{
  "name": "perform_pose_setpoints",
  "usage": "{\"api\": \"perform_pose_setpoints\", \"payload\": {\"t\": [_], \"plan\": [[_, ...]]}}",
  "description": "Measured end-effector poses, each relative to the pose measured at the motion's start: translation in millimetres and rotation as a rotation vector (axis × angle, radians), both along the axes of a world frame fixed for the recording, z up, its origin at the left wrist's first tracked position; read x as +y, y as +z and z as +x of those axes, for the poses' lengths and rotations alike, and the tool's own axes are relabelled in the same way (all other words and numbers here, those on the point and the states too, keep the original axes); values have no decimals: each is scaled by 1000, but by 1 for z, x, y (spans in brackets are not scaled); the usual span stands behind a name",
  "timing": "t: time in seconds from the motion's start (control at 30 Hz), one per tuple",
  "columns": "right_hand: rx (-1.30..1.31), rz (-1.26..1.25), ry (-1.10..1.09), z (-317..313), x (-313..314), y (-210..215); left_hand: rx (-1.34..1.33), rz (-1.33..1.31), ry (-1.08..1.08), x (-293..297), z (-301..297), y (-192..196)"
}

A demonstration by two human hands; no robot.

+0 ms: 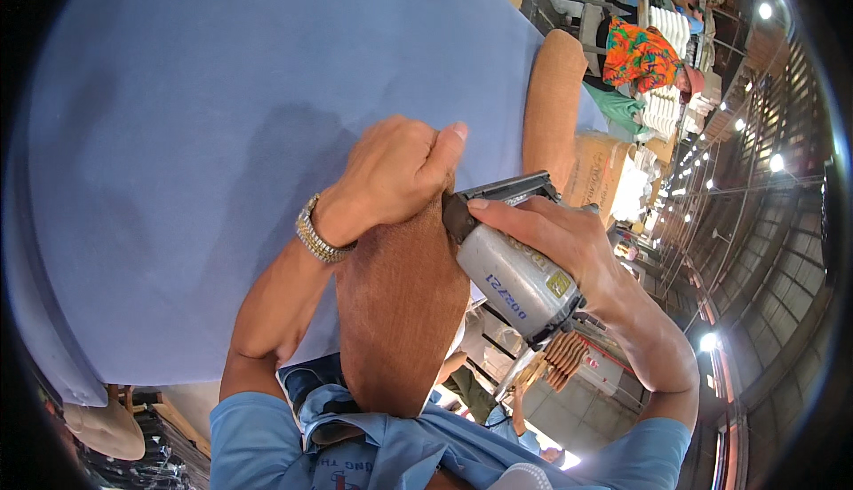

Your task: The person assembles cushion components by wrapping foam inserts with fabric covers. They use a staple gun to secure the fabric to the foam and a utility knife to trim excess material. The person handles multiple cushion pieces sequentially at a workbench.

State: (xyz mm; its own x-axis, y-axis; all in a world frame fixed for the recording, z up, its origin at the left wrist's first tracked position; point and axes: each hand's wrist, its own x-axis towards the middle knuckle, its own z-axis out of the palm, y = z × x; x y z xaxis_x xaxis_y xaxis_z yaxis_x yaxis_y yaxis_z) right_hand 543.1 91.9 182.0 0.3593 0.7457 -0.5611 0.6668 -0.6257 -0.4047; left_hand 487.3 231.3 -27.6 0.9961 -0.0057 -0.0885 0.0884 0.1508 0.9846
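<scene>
Right hand [569,241] grips staple gun [515,281] — left hand [395,170] pinches brown fabric [400,312]

The left hand [395,175], with a metal-link watch [317,235] on its wrist, is closed in a fist, its grip pinching the upper edge of a rust-brown fabric-covered curved piece [400,312] that runs from the person's chest up to the hands. The right hand [569,241] wraps a grey metal pneumatic staple gun [515,281], whose black nose [498,192] sits against the brown piece just beside the left thumb. Behind both lies a broad blue fabric panel [222,135]. A second brown padded arm [553,103] stands beyond the gun. Far right, a person in an orange patterned shirt [641,55] bends among stacked white parts [662,108].
</scene>
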Motion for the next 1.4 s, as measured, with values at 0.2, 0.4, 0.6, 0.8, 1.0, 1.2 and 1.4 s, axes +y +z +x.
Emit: {"api": "perform_pose_setpoints", "payload": {"t": [0.2,0.4,0.6,0.8,1.0,1.2,1.4], "plan": [[-2,86,25,1,-3,-6,-2,23,11,-1,0,0],[-49,22,77,2,-14,-5,-19,-75,51,0,1,-2],[11,16,-3,-2,-18,-9,0,-70,34,0,1,6],[39,-34,-2,1,-13,-1,13,-131,48,0,2,4],[-11,84,5,1,-27,-15,-6,-142,28,-4,4,-18],[-153,410,53,-11,-48,-37,50,-15,140,-8,-8,-5],[-268,467,-166,-84,-83,12,199,-60,380,3,-15,20]]}}
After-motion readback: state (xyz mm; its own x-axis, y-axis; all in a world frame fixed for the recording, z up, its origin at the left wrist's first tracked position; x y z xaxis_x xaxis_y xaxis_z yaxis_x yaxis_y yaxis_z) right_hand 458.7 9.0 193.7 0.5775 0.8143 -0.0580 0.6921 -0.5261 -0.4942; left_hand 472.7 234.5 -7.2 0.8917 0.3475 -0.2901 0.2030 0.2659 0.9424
